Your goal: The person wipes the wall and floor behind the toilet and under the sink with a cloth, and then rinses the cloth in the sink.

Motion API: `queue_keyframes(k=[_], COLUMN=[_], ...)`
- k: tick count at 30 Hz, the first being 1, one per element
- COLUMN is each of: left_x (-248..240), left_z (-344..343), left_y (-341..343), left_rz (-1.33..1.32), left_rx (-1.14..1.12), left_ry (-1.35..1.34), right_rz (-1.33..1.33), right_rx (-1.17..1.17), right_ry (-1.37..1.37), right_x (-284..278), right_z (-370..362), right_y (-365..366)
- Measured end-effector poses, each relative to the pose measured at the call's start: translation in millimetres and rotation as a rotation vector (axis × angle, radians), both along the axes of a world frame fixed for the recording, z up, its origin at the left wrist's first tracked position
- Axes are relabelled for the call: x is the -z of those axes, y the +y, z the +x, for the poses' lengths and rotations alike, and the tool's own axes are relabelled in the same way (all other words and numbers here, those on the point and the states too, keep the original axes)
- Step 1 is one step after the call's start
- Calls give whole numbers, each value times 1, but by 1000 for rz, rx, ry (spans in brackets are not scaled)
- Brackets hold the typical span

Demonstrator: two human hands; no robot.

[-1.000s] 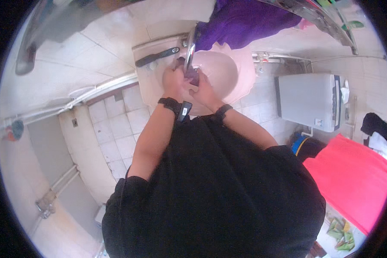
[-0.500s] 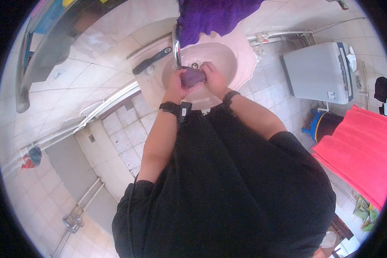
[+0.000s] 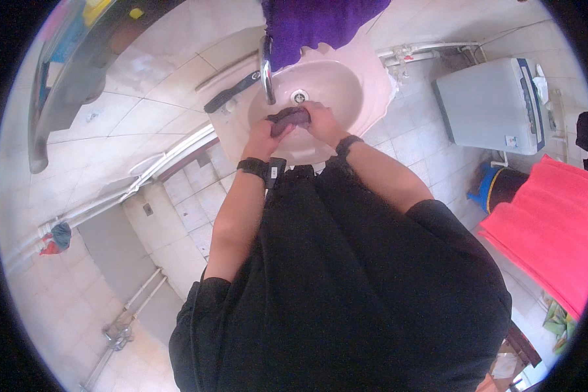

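Over the near part of a pink sink (image 3: 351,98), both hands grip a small dark purple cloth (image 3: 290,123), bunched into a compact bundle. My left hand (image 3: 262,140) closes on its left end, thumb along the near side. At the right end, the fingers of my right hand (image 3: 323,121) are wrapped over it. Just beyond the bundle lies the round metal drain (image 3: 300,97). A chrome faucet (image 3: 266,75) stands at the sink's left side, and no water stream can be made out.
A long black object (image 3: 231,92) lies on the sink's left ledge. Purple fabric (image 3: 326,29) hangs over the far side. To the right are a grey-white appliance (image 3: 487,104), a blue and black bucket (image 3: 496,187) and a red towel (image 3: 545,225). A grey shelf (image 3: 78,98) juts out at upper left.
The cloth has gone from a flatter, broader shape to a narrower, folded bundle. My hands have shifted slightly toward me and stay on its two ends.
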State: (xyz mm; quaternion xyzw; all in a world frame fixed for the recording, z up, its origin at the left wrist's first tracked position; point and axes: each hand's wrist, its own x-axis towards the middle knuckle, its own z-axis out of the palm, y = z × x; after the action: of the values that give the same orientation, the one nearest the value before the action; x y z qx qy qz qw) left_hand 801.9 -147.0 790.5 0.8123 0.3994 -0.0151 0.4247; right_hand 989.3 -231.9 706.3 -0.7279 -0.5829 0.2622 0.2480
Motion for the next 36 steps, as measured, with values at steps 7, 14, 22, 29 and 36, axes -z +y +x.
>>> queue_keyframes(k=[7,14,22,29,36], left_x=[95,45,31,47,123], left_z=[8,7,13,16,33], left_y=[7,-5,33,33,21], left_rz=[-305,-482,-1633,-1293,-519], left_rx=[-428,-203,-808,-360,-165], left_ry=[-417,-427,-505,-219,-301], right_rz=[133,377,542,422,125], right_rx=[217,309,-86,-442,-634], right_ry=[-178,-162,-114,-448,-444], right_x=[-13,-10,-13,-33,-53], right_z=[-51,-33,7,29,35], right_y=[-25,3,19,25,38])
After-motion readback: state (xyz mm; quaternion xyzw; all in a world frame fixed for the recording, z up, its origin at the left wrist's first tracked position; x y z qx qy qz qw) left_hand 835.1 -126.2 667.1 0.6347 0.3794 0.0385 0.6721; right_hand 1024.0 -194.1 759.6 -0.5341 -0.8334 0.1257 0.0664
